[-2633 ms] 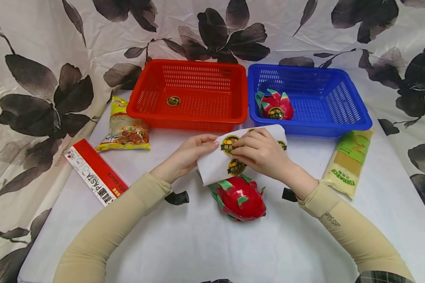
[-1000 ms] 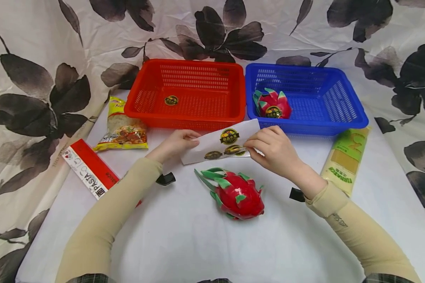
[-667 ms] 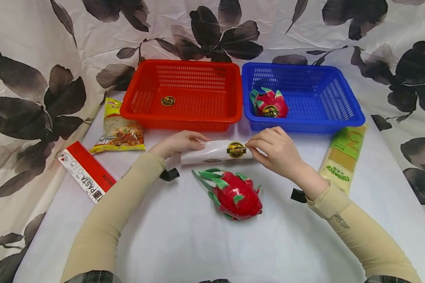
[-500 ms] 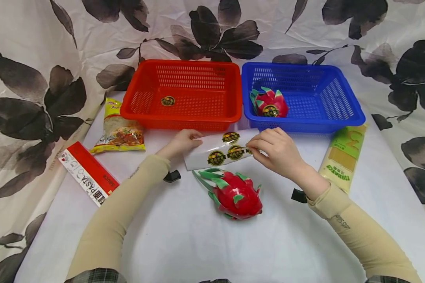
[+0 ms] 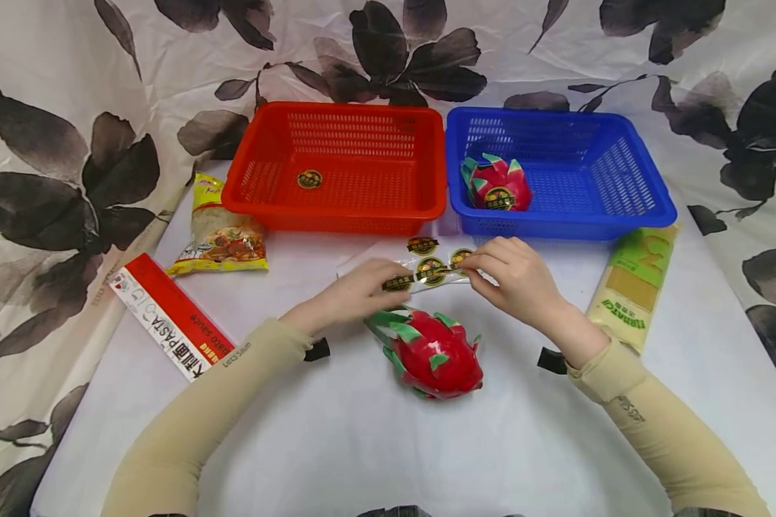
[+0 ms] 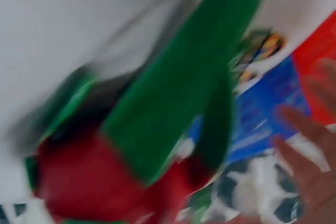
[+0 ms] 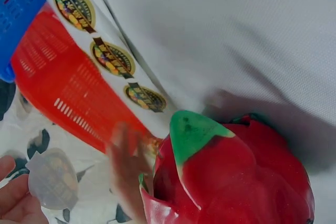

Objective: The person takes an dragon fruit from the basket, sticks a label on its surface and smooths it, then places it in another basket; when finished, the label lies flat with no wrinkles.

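My right hand [image 5: 514, 280] pinches a small peeled sticker [image 7: 52, 179] between thumb and fingers; its pale back shows in the right wrist view. My left hand [image 5: 356, 291], blurred, has loosely spread fingers and holds nothing. It overlaps the near left part of the white sticker sheet [image 7: 110, 56], which lies on the table with several round black-and-gold stickers. Just in front of the sheet, a red dragon fruit [image 5: 436, 359] with green leaf tips lies on its side. Its leaves fill much of the left wrist view.
Behind the sheet stand a red basket [image 5: 336, 219] with a round sticker [image 5: 309, 179] and a blue basket [image 5: 569, 226] holding a stickered dragon fruit [image 5: 499, 187]. Left are a yellow food bag [image 5: 223, 237] and a red-and-white pasta box [image 5: 171, 316]; right, a green-and-yellow pack [image 5: 634, 287].
The sheet was held up and bent between both hands, then lowered. My left hand has let go of it and moved right and nearer, toward the dragon fruit. A sticker has come off into my right fingers.
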{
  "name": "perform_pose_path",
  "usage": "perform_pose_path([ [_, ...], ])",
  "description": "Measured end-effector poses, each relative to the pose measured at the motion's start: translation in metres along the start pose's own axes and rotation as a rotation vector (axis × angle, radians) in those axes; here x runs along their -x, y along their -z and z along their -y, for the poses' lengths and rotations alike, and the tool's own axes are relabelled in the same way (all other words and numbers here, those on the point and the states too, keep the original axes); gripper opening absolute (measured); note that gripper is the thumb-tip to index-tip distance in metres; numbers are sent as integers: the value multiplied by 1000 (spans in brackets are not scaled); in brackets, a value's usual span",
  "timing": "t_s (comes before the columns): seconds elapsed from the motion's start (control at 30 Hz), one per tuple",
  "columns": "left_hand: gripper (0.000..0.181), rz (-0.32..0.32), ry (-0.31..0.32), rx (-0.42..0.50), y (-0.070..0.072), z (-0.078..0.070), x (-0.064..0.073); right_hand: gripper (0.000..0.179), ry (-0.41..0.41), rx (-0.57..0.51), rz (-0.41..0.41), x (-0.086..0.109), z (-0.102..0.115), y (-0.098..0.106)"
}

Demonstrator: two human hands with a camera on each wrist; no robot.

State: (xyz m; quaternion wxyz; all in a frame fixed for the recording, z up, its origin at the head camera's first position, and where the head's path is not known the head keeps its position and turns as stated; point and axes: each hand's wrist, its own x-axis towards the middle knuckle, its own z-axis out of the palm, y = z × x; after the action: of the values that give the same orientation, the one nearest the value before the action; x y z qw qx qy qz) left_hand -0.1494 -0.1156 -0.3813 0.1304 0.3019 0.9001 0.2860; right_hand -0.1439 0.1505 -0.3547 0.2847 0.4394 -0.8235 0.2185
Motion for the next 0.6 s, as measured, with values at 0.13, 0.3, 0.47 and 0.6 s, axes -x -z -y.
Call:
perform_pose_path([
  [0.13,83,242,-97,13,-15,-14,12,18,-4,10,1,2,-2,0],
  [0.3,108,189,-202,-106,-27,-20,20,17,-13,13,10,3,-3,0],
  [0.47,113,136,-233,-129,-31,-23,24,14,-18,22,2,5,-3,-1],
  [0.6,107,106,-232,-132,-37,-21,25,14,-25,31,1,8,-3,-1],
])
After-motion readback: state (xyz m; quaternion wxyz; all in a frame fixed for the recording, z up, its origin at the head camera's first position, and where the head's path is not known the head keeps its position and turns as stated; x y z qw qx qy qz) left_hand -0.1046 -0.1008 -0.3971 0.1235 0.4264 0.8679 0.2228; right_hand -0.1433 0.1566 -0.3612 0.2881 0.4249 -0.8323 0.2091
